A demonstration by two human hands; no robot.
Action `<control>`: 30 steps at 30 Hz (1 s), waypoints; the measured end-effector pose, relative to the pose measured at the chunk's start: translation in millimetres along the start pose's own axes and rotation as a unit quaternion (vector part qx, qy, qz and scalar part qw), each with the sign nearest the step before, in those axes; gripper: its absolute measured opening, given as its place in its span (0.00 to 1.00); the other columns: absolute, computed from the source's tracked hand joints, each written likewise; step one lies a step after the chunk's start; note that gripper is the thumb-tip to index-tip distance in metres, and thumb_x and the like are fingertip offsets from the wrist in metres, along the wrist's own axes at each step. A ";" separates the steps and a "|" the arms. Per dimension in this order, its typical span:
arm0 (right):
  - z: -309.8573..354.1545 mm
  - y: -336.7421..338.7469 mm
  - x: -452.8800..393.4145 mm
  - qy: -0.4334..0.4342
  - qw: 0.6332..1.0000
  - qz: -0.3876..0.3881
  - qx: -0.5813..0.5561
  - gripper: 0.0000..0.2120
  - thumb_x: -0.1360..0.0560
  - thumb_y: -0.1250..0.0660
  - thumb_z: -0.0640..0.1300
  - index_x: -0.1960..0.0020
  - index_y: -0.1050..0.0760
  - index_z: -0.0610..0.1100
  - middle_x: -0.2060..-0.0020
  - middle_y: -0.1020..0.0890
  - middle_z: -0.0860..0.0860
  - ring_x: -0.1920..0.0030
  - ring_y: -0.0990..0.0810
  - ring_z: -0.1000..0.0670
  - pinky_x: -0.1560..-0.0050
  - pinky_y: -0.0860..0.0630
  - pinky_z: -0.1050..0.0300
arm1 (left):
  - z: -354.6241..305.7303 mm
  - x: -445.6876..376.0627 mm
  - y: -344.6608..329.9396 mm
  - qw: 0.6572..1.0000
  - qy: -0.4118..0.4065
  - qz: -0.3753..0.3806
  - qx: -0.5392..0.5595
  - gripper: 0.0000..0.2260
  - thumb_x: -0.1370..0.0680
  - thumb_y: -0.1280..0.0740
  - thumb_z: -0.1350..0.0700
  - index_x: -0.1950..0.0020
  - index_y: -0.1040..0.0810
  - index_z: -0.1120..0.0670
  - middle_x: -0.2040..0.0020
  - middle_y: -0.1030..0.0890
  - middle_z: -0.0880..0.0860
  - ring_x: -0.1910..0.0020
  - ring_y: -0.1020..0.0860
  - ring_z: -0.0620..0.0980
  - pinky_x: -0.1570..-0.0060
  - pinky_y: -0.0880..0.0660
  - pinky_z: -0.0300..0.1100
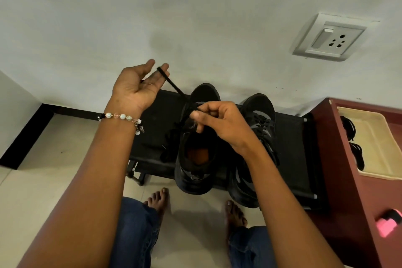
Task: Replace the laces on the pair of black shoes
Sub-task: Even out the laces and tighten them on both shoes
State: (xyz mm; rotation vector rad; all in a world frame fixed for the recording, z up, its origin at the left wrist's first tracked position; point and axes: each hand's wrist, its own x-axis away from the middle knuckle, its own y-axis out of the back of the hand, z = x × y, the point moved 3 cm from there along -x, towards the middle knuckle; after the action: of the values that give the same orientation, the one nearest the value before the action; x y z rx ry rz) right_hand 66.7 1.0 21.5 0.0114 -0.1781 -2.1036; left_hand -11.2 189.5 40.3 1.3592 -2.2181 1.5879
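While lace (174,86) crosses left hand (136,86), right hand (219,124) pinches it.

You are wearing the single camera on your head, and it is looking forward and steeply down past your own forearms. The wide lens is bending the wall (195,17) and the wall socket (329,38) across the top, while your bare feet (159,199) and the floor (43,180) are filling the bottom edge. Your left hand (136,87) and right hand (219,124) are sitting close to the lens, near the middle. Beyond them the low black bench (289,137) is lying below you, and a red-brown cabinet (339,159) is running off the right edge. No second view is sharing this scene.
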 end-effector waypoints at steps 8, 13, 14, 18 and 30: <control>3.6 46.5 3.3 0.066 0.960 -0.100 -0.252 0.08 0.22 0.36 0.41 0.53 0.22 0.36 0.68 0.20 0.49 0.72 0.29 0.53 0.61 0.25 0.53 | 11.7 -21.6 22.8 0.963 -0.007 -0.059 -0.262 0.17 0.19 0.43 0.64 0.30 0.29 0.56 0.32 0.28 0.62 0.34 0.26 0.60 0.34 0.29 0.53; -0.5 43.1 -3.3 0.019 0.982 -0.124 -0.142 0.09 0.19 0.38 0.40 0.53 0.20 0.40 0.69 0.22 0.50 0.71 0.31 0.55 0.71 0.34 0.61 | 15.9 -17.6 17.2 0.681 -0.221 -0.006 -0.698 0.08 0.23 0.31 0.55 0.45 0.17 0.49 0.51 0.17 0.50 0.53 0.19 0.46 0.51 0.25 0.38; -1.6 39.1 -4.5 0.008 0.988 -0.117 -0.101 0.09 0.19 0.38 0.42 0.52 0.20 0.40 0.71 0.24 0.51 0.72 0.32 0.55 0.72 0.35 0.62 | 19.0 -14.2 9.7 0.651 -0.246 0.056 -0.715 0.09 0.23 0.30 0.53 0.44 0.17 0.46 0.48 0.18 0.47 0.50 0.21 0.44 0.49 0.27 0.36; -2.7 28.4 -8.3 -0.009 0.993 -0.107 -0.049 0.10 0.19 0.37 0.43 0.52 0.19 0.38 0.74 0.27 0.50 0.75 0.32 0.56 0.74 0.36 0.65 | 42.0 -6.4 -11.1 0.624 -0.220 0.271 -0.699 0.12 0.24 0.29 0.53 0.42 0.18 0.43 0.37 0.24 0.43 0.37 0.28 0.40 0.34 0.33 0.42; -20.2 63.8 -4.6 -0.089 0.976 -0.199 -0.014 0.08 0.21 0.33 0.42 0.54 0.18 0.40 0.70 0.22 0.51 0.72 0.29 0.55 0.71 0.30 0.65 | -3.1 -27.0 25.6 0.671 -0.350 -0.141 -0.638 0.10 0.21 0.33 0.55 0.54 0.16 0.61 0.53 0.16 0.56 0.55 0.22 0.49 0.51 0.28 0.39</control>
State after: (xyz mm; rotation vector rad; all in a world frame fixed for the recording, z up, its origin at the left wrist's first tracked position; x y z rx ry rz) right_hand 125.2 -29.7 9.7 -0.1708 -0.2724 -2.5080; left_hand -14.1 209.8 9.0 1.6051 -2.2423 -0.8024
